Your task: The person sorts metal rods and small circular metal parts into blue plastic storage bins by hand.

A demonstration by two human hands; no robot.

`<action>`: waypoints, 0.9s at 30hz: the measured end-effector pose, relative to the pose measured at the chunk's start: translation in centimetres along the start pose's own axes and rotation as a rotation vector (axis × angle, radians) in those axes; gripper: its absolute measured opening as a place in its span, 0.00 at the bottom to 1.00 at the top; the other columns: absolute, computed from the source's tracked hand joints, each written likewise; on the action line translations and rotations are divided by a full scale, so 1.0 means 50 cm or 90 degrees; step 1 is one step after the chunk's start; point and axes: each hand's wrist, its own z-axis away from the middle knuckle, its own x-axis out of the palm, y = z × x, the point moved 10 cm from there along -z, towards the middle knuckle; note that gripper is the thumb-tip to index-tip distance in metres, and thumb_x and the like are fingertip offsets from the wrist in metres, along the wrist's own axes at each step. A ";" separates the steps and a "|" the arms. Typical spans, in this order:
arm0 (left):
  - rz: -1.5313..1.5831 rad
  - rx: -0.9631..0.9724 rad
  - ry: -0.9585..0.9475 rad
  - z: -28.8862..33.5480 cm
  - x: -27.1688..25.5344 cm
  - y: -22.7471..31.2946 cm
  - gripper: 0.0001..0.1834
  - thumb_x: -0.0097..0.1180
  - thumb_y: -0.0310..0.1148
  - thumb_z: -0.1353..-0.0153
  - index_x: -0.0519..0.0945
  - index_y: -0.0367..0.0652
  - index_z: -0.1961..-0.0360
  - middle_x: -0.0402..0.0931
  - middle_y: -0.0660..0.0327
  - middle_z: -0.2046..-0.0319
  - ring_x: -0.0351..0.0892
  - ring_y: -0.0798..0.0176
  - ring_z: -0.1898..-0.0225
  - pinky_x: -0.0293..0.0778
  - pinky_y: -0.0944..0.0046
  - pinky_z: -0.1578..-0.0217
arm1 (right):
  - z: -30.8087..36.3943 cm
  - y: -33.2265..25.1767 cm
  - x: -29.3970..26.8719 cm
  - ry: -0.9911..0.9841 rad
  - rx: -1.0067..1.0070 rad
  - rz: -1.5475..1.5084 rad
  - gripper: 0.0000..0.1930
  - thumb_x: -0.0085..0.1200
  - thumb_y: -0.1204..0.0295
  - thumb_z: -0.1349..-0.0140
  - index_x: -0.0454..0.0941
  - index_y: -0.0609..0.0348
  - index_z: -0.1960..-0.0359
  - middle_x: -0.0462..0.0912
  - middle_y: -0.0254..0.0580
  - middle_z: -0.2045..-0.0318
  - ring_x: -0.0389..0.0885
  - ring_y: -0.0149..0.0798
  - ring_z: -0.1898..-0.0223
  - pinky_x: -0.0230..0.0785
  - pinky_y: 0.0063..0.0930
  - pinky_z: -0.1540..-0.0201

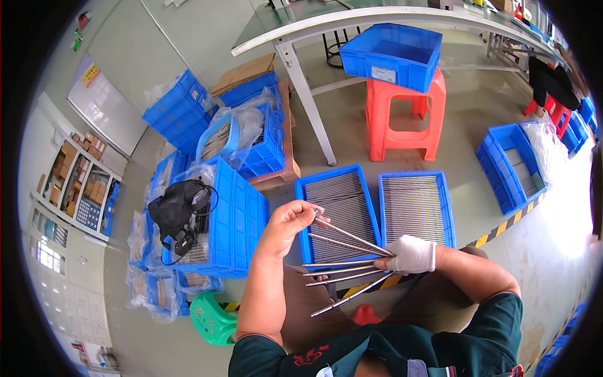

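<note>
My right hand [411, 254], in a white glove, is closed around one end of several thin metal rods. The rods [342, 270] fan out to the left above my lap. My bare left hand [290, 225] pinches the far end of the uppermost rod [352, 235]; something small and pale shows at its fingertips, too small to name. Beyond my hands, two blue trays lie side by side on the floor. Both the left tray [375, 217] and the right tray [450, 213] hold rows of similar rods.
To my left stand stacked blue crates [235, 220] with a black bag [182, 213] on top, and a green stool [212, 319]. Ahead, a red stool [377, 125] bears a blue bin [389, 53] beside a table [308, 107]. Another blue crate [496, 169] stands right; a person sits far right.
</note>
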 end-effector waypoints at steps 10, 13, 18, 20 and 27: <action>0.012 -0.019 -0.028 0.004 0.005 -0.008 0.10 0.55 0.28 0.40 0.76 0.34 0.59 0.80 0.53 0.63 0.79 0.60 0.57 0.69 0.66 0.52 | -0.002 0.016 0.015 -0.046 0.048 -0.056 0.20 0.49 0.53 0.37 0.79 0.59 0.65 0.76 0.37 0.82 0.75 0.31 0.78 0.67 0.26 0.74; 0.045 0.007 -0.052 0.008 0.030 0.011 0.10 0.55 0.27 0.41 0.76 0.35 0.59 0.79 0.53 0.62 0.78 0.60 0.56 0.68 0.66 0.51 | -0.005 0.027 0.032 -0.072 0.048 -0.133 0.19 0.49 0.54 0.37 0.79 0.60 0.66 0.74 0.35 0.83 0.73 0.30 0.80 0.65 0.25 0.76; 0.003 0.048 -0.013 0.003 -0.014 0.019 0.12 0.56 0.32 0.41 0.76 0.37 0.59 0.80 0.51 0.65 0.78 0.55 0.56 0.69 0.57 0.49 | -0.009 0.034 0.039 -0.113 0.044 -0.209 0.19 0.51 0.54 0.38 0.79 0.61 0.65 0.72 0.31 0.83 0.69 0.28 0.83 0.62 0.22 0.79; -0.013 0.068 0.123 0.009 -0.100 0.035 0.12 0.56 0.33 0.41 0.76 0.37 0.59 0.80 0.53 0.68 0.79 0.54 0.56 0.73 0.55 0.54 | -0.008 0.051 0.039 -0.118 0.043 -0.266 0.19 0.53 0.54 0.39 0.77 0.60 0.66 0.70 0.30 0.84 0.67 0.27 0.84 0.59 0.21 0.81; 0.360 -0.069 0.078 -0.019 -0.051 -0.103 0.06 0.52 0.24 0.45 0.73 0.37 0.65 0.74 0.57 0.68 0.74 0.58 0.65 0.73 0.61 0.66 | -0.031 -0.005 0.048 -0.224 -0.151 -0.827 0.16 0.60 0.59 0.45 0.66 0.53 0.74 0.60 0.27 0.88 0.55 0.24 0.90 0.45 0.19 0.88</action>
